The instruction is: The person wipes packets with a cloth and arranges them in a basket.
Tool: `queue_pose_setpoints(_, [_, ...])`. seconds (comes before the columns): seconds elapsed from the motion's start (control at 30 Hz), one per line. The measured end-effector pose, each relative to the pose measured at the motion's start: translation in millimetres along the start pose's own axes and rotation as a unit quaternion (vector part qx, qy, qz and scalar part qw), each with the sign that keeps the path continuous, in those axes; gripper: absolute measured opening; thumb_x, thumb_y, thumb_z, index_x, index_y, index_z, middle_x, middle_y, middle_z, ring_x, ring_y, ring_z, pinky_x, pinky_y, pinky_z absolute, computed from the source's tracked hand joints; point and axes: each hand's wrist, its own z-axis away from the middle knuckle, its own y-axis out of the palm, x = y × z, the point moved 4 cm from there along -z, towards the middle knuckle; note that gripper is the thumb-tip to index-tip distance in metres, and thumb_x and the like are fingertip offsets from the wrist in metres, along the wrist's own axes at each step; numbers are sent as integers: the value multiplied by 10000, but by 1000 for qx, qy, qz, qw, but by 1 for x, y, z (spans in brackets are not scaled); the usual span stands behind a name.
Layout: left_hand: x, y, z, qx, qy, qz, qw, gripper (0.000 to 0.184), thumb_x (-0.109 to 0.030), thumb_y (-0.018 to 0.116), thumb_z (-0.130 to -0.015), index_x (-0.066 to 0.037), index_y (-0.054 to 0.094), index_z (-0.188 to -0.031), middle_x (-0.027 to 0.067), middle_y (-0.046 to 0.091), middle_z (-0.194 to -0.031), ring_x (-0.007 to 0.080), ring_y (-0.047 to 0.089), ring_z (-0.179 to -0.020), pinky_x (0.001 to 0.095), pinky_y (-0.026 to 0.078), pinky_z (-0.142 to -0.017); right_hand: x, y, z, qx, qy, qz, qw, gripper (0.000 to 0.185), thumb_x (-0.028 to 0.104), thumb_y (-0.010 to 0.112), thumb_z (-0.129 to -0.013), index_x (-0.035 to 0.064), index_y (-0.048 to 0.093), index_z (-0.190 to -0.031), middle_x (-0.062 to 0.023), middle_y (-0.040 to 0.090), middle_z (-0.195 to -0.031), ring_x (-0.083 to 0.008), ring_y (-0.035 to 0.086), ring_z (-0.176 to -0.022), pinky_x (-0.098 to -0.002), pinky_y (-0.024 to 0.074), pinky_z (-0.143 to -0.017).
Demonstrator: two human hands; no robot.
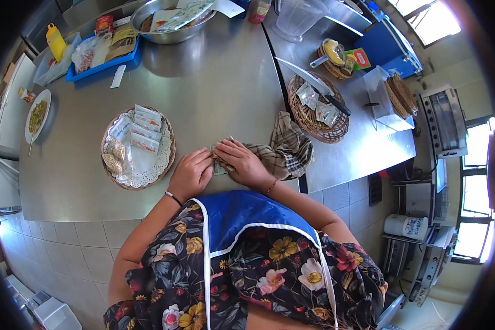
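Both my hands are close together at the front edge of the steel table. My right hand (242, 162) presses down on one end of a brown checked cloth (283, 146), its fingers gathered over the fabric. The rest of the cloth lies crumpled to the right. My left hand (191, 171) has its fingers bent and close together, tips meeting the cloth's end; what lies beneath them is hidden. Between the thumbs shows part of a small flat packet (220, 168), too covered to identify. Left of my hands sits a wicker basket (172, 151) with a doily (143, 160), several sachets (147, 127) and bagged nuts or grains (114, 157).
On the right, another wicker basket (335, 133) holds sachets, with a knife (313, 82) across it. A plate of food (37, 116) stands far left. Behind are a blue tray (105, 69), a steel bowl (176, 37) and a clear plastic jug (297, 19). A seam (275, 55) divides the tables.
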Motion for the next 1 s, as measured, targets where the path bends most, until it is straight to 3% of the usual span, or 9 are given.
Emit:
queue_pose_setpoints(0.2, [-3, -1, -3, -6, 12, -3, 1000, 336, -216, 598, -878, -45, 684, -1153, 111, 662, -1218, 300, 556, -1228, 430, 419, -1031, -10, -19, 28, 76, -73, 1, 994, 437, 6, 664, -716, 70, 675, -1148, -116, 633, -1268, -287, 570, -1235, -435, 415, -1094])
queue_pose_setpoints(0.3, [-6, -2, -1, -6, 11, -17, 1000, 398, -285, 657, -846, -56, 681, -1171, 104, 661, -1224, 303, 555, -1232, 435, 424, -1028, -17, -34, 29, 107, -34, -96, 989, 366, -11, 672, -730, 69, 703, -1086, -116, 673, -1192, -285, 613, -1173, -404, 471, -1034])
queue_pose_setpoints(0.33, [-8, -2, -1, -8, 10, -20, 1000, 424, -307, 682, -829, -57, 680, -1173, 104, 661, -1225, 301, 556, -1233, 434, 425, -1028, -18, -38, 26, 86, 55, -124, 987, 304, -10, 678, -757, 61, 714, -1050, -127, 688, -1152, -294, 637, -1125, -377, 508, -977])
queue_pose_setpoints(0.43, [-10, -2, -2, -8, 9, -37, 999, 486, -344, 738, -786, -58, 679, -1175, 106, 660, -1228, 294, 555, -1236, 429, 431, -1024, -9, -39, 12, -16, 109, -125, 986, 285, 4, 678, -786, 47, 704, -1067, -139, 679, -1169, -303, 637, -1120, -367, 516, -959])
queue_pose_setpoints(0.7, [-8, 1, 1, -18, 15, -47, 999, 541, -380, 771, -734, -71, 683, -1170, 105, 658, -1235, 275, 551, -1247, 413, 412, -1062, 3, -27, 36, 107, -138, -72, 982, 338, 8, 680, -719, 74, 695, -1051, -100, 677, -1159, -258, 640, -1114, -380, 495, -1005])
queue_pose_setpoints(0.83, [-9, 1, 3, -18, 10, -62, 998, 540, -375, 770, -725, -73, 684, -1164, 110, 653, -1241, 275, 548, -1253, 418, 411, -1065, -9, -50, 14, 58, 77, -145, 985, 224, 33, 674, -821, 43, 698, -1043, -112, 696, -1116, -287, 664, -1045, -383, 525, -953])
queue_pose_setpoints(0.87, [-10, 1, 3, -16, 5, -68, 998, 536, -373, 767, -726, -74, 685, -1163, 110, 652, -1243, 274, 547, -1255, 419, 412, -1065, -9, -50, 3, 39, 105, -164, 980, 256, 87, 671, -866, 30, 678, -1116, -142, 674, -1169, -323, 630, -1111, -398, 481, -1009])
queue_pose_setpoints(0.97, [-14, 1, 3, -8, -4, -88, 996, 543, -334, 792, -697, -46, 686, -1145, 129, 653, -1234, 292, 561, -1241, 427, 427, -1060, -8, -19, -12, -5, -36, -70, 997, 378, 183, 658, -891, 39, 623, -1238, -160, 603, -1302, -336, 537, -1251, -432, 392, -1095])
queue_pose_setpoints(1.0, [-10, 4, 5, -12, 2, -112, 994, 529, -313, 773, -704, -45, 684, -1151, 123, 649, -1246, 280, 561, -1241, 417, 433, -1060, -10, -3, -5, 87, -34, 5, 996, 490, 269, 626, -911, 49, 547, -1342, -153, 511, -1419, -328, 426, -1360, -468, 307, -1148])
